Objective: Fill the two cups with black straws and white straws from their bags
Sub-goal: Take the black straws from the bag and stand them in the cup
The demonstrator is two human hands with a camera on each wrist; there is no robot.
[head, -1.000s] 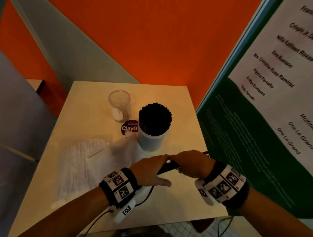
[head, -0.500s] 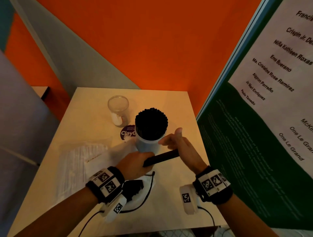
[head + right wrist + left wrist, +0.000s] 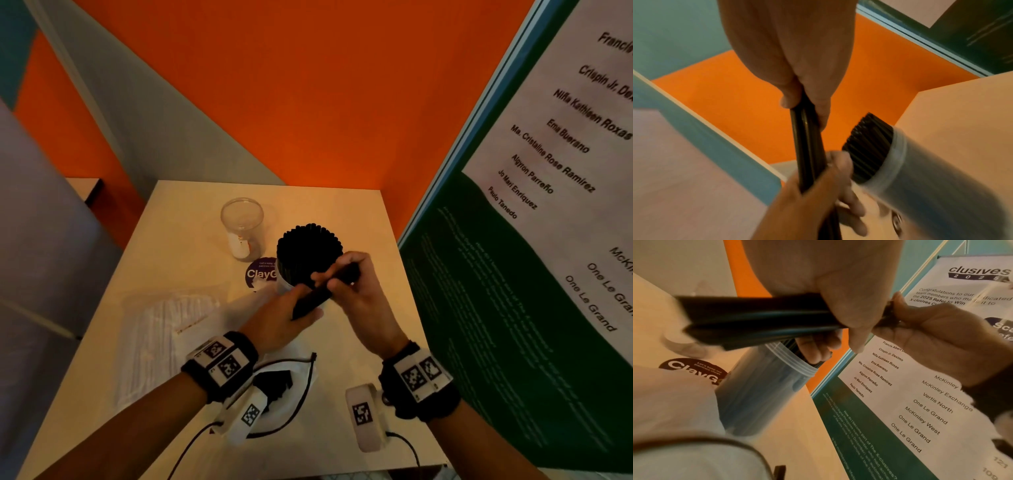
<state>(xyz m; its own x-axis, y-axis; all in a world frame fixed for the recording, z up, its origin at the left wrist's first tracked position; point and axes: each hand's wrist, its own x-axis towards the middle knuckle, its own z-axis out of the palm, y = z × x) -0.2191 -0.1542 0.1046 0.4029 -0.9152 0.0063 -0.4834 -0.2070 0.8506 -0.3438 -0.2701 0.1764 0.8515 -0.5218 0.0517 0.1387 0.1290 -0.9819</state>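
A small bundle of black straws (image 3: 323, 291) (image 3: 756, 318) (image 3: 807, 146) is held slanted just in front of the white cup (image 3: 286, 286), which is packed with black straws (image 3: 308, 250). My left hand (image 3: 305, 308) grips the bundle's lower end. My right hand (image 3: 339, 277) pinches its upper end near the cup's rim. The clear cup (image 3: 241, 226) stands behind and to the left, with no straws in it. The bag of white straws (image 3: 164, 335) lies flat at the left.
A purple round sticker (image 3: 261, 274) sits on the table (image 3: 342, 212) beside the white cup. Crumpled clear plastic (image 3: 301, 373) lies under my left wrist. A green and white poster board (image 3: 513, 274) walls off the right side; an orange wall stands behind.
Both hands have lifted the black bundle from the table's front edge up toward the full cup, tilting its right end upward.
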